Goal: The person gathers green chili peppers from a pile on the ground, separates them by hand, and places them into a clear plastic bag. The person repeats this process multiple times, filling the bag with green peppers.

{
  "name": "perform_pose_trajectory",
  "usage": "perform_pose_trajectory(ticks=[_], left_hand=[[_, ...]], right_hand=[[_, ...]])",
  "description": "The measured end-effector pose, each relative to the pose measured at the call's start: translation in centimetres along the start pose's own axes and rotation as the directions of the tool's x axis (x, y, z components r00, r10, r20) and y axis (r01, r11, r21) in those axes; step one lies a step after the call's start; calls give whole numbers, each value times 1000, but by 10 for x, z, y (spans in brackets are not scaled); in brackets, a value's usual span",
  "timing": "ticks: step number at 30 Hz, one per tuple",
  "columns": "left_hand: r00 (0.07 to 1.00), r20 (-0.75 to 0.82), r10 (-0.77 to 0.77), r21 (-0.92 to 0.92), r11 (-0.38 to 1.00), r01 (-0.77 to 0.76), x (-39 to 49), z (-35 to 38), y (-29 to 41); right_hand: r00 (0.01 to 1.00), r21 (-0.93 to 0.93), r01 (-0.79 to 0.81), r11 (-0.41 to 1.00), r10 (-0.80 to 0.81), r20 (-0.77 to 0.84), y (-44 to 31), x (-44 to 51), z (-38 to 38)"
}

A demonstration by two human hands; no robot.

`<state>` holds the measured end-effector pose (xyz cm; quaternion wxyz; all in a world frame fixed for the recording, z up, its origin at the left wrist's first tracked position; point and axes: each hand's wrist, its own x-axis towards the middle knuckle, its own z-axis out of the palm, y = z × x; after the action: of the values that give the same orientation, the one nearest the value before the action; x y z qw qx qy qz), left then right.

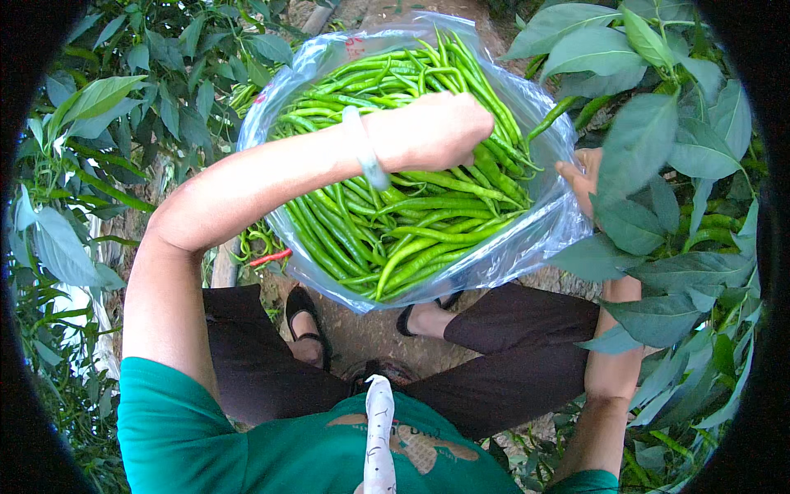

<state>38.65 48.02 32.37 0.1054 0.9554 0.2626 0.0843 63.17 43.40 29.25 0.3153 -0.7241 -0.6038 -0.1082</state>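
Note:
A clear plastic bag (543,247) stands wide-mouthed before me, filled with long green chili peppers (432,207). My left hand (447,133), with a pale bangle (365,148) on its wrist, reaches across the top of the peppers. Its fingers curl down and under, so whatever lies in them is hidden. At the bag's right side is my right hand (583,176), its thumb up against the plastic. Large leaves (639,145) cover most of that hand and part of the forearm, and its grip cannot be made out.
Leafy pepper plants crowd in on the left (166,55) and right (685,278), with green peppers (114,188) hanging among the leaves. A red chili (270,257) shows just left of the bag. My knees (524,327) are spread below it, over a dirt path (364,333).

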Motion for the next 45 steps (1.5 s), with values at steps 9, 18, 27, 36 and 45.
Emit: perform_pose_trajectory(ticks=[9, 18, 27, 36, 45], left_hand=[[992, -67, 111, -86, 989, -117, 69, -14, -102], [991, 131, 1, -68, 998, 8, 50, 9, -107], [938, 285, -199, 215, 967, 140, 51, -22, -56], [997, -60, 41, 300, 954, -21, 13, 108, -2], [998, -55, -5, 208, 978, 17, 21, 123, -34]], right_hand=[[831, 78, 193, 978, -205, 518, -1, 15, -52], [851, 18, 209, 978, -191, 489, 10, 12, -36], [775, 4, 108, 994, -86, 626, 9, 31, -38], [851, 239, 145, 960, -244, 465, 61, 12, -23], [861, 267, 274, 924, -359, 361, 69, 20, 17]])
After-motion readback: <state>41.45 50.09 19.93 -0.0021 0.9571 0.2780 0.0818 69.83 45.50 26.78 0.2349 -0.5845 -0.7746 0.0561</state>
